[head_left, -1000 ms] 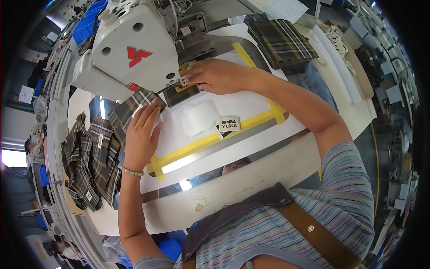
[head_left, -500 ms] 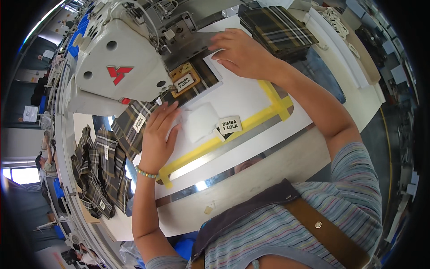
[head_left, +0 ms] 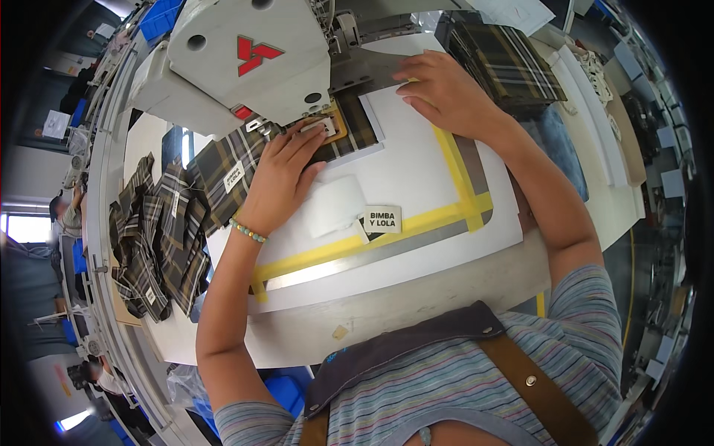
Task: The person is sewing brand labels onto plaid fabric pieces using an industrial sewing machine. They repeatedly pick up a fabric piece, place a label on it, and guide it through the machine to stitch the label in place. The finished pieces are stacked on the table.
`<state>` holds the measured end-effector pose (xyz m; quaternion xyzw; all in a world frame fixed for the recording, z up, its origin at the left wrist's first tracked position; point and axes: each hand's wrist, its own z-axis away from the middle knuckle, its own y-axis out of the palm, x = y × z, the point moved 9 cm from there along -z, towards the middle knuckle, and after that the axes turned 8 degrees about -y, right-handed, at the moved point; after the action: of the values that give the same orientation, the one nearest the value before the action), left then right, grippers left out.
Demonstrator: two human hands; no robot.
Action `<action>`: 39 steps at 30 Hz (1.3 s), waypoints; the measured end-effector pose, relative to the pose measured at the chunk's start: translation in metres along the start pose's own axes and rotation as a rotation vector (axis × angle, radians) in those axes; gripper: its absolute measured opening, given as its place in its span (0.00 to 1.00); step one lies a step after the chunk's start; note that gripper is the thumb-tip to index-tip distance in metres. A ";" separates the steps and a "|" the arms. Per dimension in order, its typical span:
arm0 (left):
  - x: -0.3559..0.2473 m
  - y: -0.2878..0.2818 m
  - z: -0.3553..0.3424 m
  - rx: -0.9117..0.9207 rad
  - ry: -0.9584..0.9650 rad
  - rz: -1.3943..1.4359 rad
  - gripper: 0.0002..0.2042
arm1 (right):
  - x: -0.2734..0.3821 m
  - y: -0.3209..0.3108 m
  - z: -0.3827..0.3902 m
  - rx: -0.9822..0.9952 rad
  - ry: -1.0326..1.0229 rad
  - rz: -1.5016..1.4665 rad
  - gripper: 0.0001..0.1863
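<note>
Under the sewing machine head (head_left: 249, 56) lies a dark plaid fabric piece (head_left: 362, 132), with a brass-coloured clamp frame (head_left: 341, 123) on it. My left hand (head_left: 282, 178) reaches to this frame, fingers stretched out over the fabric and touching a pale label (head_left: 329, 127) there. Its fingertips partly cover the frame and label. Farther right, my right hand (head_left: 450, 93) hovers by the far edge of the white template sheet (head_left: 416, 171), thumb and fingers apart and nothing in them. Another printed label (head_left: 383, 219) rests on the sheet beside a stack of thin white pieces (head_left: 331, 204).
Yellow tape (head_left: 357, 249) borders the sheet. Plaid pieces with labels (head_left: 160, 230) lie heaped at the left, one hanging near the machine. A neat stack of plaid fabric (head_left: 513, 63) stands at the back right. Blue bins (head_left: 160, 18) and co-workers are at the far left.
My left hand has moved forward and right, from beside the clamp frame onto it. My right hand stays near the far edge, fingers still apart. The view has shifted slightly.
</note>
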<state>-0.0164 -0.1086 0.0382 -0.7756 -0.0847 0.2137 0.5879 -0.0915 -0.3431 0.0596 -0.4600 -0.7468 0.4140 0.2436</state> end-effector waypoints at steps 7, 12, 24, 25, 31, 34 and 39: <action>0.002 0.004 -0.005 0.011 -0.015 -0.050 0.23 | -0.001 0.004 0.000 0.046 0.003 -0.051 0.10; 0.004 0.003 -0.007 0.025 -0.006 -0.078 0.22 | 0.000 0.004 0.002 0.024 0.000 -0.041 0.09; 0.005 -0.001 -0.006 -0.032 0.038 -0.026 0.21 | -0.005 0.009 0.001 0.073 -0.001 -0.054 0.09; 0.007 -0.002 -0.005 -0.034 0.039 -0.022 0.21 | -0.004 0.008 0.001 0.074 0.003 -0.054 0.09; 0.006 -0.004 -0.006 0.003 0.039 0.018 0.22 | -0.004 0.010 0.001 0.068 0.018 -0.061 0.09; 0.010 -0.001 -0.006 -0.024 0.026 -0.009 0.22 | -0.001 0.010 -0.001 0.063 0.021 -0.067 0.09; 0.021 -0.001 -0.013 0.017 -0.052 -0.001 0.22 | 0.002 0.011 -0.001 0.056 0.007 -0.053 0.10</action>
<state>0.0078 -0.1115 0.0370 -0.7648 -0.0986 0.2344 0.5920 -0.0860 -0.3384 0.0507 -0.4344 -0.7460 0.4265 0.2701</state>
